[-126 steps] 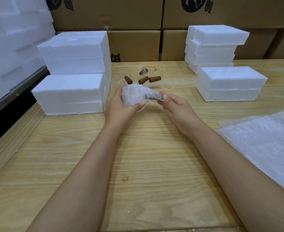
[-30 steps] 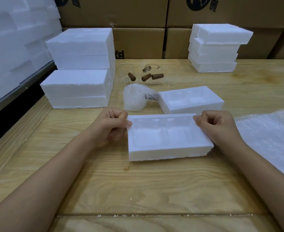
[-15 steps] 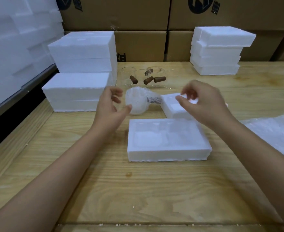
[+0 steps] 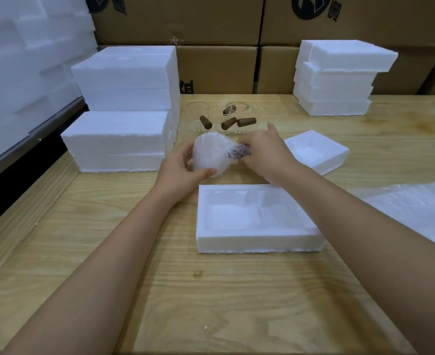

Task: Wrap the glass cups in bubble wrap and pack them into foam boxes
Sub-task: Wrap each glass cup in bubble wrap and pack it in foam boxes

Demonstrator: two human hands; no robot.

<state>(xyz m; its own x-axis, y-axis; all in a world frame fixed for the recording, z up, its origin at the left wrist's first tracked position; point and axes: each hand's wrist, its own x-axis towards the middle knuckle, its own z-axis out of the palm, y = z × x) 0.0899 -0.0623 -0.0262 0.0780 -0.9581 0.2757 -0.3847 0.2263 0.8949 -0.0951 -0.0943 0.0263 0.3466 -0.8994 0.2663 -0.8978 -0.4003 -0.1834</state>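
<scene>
A glass cup wrapped in bubble wrap (image 4: 211, 155) is at the table's middle, its brown handle showing through the wrap at the right end. My left hand (image 4: 183, 170) curls round the wrapped body from the left. My right hand (image 4: 265, 152) pinches the wrapped handle end. Just in front lies an open foam box half (image 4: 252, 242) with moulded hollows facing up. The other foam half (image 4: 321, 155) lies behind my right hand. Several unwrapped glass cups with brown handles (image 4: 226, 119) stand farther back.
Stacks of closed foam boxes stand at the left (image 4: 124, 108) and at the back right (image 4: 339, 78). Sheets of bubble wrap (image 4: 416, 208) lie at the right edge. Cardboard cartons (image 4: 216, 21) wall off the back of the wooden table (image 4: 160, 290).
Both hands left the near foam half, rose and reached forward. They now hold the wrapped cup, which lay untouched on the table a second ago.
</scene>
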